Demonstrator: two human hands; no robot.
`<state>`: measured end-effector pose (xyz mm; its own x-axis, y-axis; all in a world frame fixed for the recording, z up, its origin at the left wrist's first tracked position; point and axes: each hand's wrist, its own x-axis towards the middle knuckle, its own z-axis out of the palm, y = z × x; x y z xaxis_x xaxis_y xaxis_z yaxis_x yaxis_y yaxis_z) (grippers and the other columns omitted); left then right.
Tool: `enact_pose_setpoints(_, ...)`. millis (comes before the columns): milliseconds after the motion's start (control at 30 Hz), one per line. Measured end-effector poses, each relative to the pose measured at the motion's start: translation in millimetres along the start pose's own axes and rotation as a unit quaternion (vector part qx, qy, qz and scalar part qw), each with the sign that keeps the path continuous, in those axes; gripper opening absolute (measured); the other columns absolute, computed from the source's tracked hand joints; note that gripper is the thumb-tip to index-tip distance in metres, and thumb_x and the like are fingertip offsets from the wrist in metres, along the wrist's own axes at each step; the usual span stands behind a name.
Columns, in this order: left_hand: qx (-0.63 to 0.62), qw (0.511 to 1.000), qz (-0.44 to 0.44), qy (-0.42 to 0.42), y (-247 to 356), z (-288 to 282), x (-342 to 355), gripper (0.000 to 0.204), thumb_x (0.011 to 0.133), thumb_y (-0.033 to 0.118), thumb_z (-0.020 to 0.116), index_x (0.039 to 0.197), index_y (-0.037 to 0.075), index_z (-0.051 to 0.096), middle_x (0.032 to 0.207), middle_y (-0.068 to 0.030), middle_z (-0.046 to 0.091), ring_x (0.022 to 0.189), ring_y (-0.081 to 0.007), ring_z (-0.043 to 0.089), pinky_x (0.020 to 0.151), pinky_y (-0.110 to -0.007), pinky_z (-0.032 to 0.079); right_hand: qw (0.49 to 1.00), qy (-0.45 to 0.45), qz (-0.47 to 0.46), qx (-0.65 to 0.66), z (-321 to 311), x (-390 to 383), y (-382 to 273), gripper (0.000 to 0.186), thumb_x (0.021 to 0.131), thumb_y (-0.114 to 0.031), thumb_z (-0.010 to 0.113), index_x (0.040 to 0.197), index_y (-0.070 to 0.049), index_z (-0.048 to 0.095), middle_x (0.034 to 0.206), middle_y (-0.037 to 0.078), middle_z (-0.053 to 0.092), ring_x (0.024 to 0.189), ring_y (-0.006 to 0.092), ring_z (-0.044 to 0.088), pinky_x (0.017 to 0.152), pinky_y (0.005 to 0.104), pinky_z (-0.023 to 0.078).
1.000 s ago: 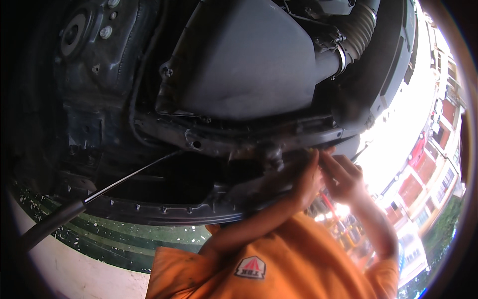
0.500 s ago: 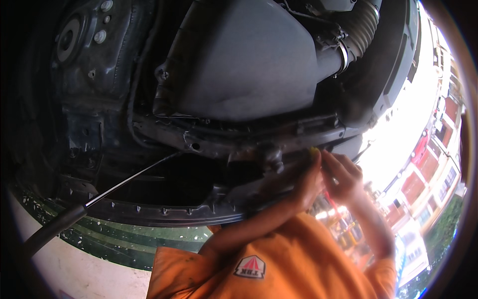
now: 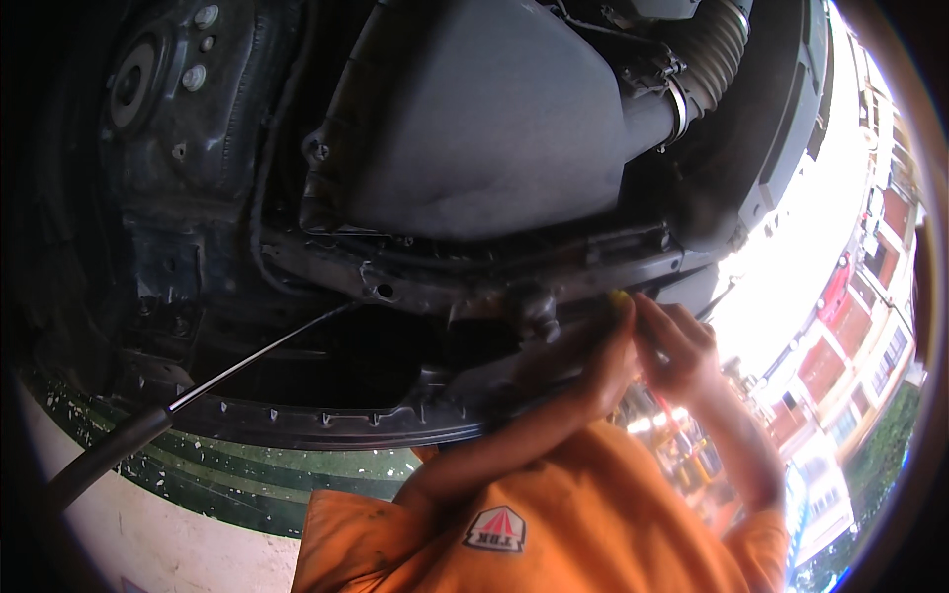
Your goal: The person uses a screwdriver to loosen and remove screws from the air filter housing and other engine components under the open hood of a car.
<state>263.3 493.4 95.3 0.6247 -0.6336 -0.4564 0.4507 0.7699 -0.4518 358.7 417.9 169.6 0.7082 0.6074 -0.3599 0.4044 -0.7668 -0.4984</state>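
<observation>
My left hand [image 3: 608, 361] is closed, its fingertips pinched on a small yellow thing [image 3: 620, 296] whose kind I cannot make out. Right beside it, my right hand [image 3: 680, 346] has its fingers bent and pressed together; what lies between them, if anything, is hidden. Both hands meet over the front edge of an open car engine bay, to the right of a dark rounded fitting [image 3: 534, 308] on the metal crossbar [image 3: 445, 291]. Beyond the crossbar is a large grey plastic air filter box [image 3: 484, 119].
A corrugated air hose [image 3: 725, 59] joins the filter box at the far right. At the left a gas strut [image 3: 257, 359] slants up from the crossbar area. Bolts [image 3: 195, 77] sit on the dark metal at the upper left. Below runs a bumper edge [image 3: 326, 420] above green flooring [image 3: 237, 504].
The view has shifted very slightly. My hands stay together in nearly the same place, and a bit more of the yellow thing shows at the fingertips.
</observation>
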Motion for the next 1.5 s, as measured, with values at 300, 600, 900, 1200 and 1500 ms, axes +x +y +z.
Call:
enact_pose_setpoints(300, 0.010, 1.000, 0.016, 0.023, -3, 1, 2, 0.072, 0.099, 0.069, 0.029, 0.142, 0.014, 0.043, 0.138, -0.0041, 0.051, 0.133, -0.0181, 0.044, 0.110, -0.037, 0.033, 0.847, -0.066, 0.354, 0.391, 2, -4, -4, 0.034, 0.095, -0.013, 0.061, 0.123, 0.007, 0.058, 0.078, 0.005, 0.061, 0.058, 0.0114, 0.054, 0.047, 0.0249, 0.039)
enact_pose_setpoints(600, 0.012, 0.999, 0.049, 0.000, 4, 3, 4, 0.067, 0.104, 0.060, 0.025, 0.141, 0.008, 0.045, 0.143, -0.0087, 0.050, 0.137, -0.0192, 0.042, 0.114, -0.039, 0.029, 0.996, -0.078, 0.037, -0.023, -17, 9, -20, 0.042, 0.082, -0.004, 0.062, 0.123, 0.004, 0.057, 0.095, 0.016, 0.063, 0.071, 0.0296, 0.067, 0.058, 0.0356, 0.055)
enact_pose_setpoints(900, -0.013, 0.998, 0.042, 0.055, 6, 18, -2, 0.067, 0.103, 0.061, 0.032, 0.141, 0.007, 0.045, 0.135, -0.0076, 0.054, 0.133, -0.0189, 0.045, 0.113, -0.037, 0.029, 0.947, -0.096, 0.207, 0.227, -4, 5, -7, 0.031, 0.090, -0.007, 0.063, 0.116, 0.009, 0.060, 0.074, 0.011, 0.061, 0.058, 0.0183, 0.061, 0.049, 0.0271, 0.045)
enact_pose_setpoints(1200, 0.011, 0.997, 0.054, 0.046, 5, 6, 4, 0.062, 0.105, 0.053, 0.030, 0.139, 0.004, 0.047, 0.141, -0.0165, 0.052, 0.134, -0.0236, 0.047, 0.112, -0.040, 0.034, 0.989, -0.084, 0.102, 0.071, -12, 8, -16, 0.044, 0.084, -0.008, 0.068, 0.125, 0.004, 0.058, 0.084, 0.016, 0.064, 0.064, 0.0313, 0.066, 0.053, 0.0364, 0.050)
enact_pose_setpoints(1500, 0.010, 0.998, 0.065, -0.002, 3, 5, 5, 0.061, 0.107, 0.052, 0.024, 0.141, 0.005, 0.044, 0.139, -0.0186, 0.052, 0.134, -0.0261, 0.046, 0.115, -0.040, 0.031, 0.999, -0.044, 0.021, 0.023, -8, 3, -10, 0.049, 0.081, -0.003, 0.069, 0.127, 0.004, 0.056, 0.092, 0.018, 0.064, 0.065, 0.0349, 0.065, 0.054, 0.0399, 0.053)
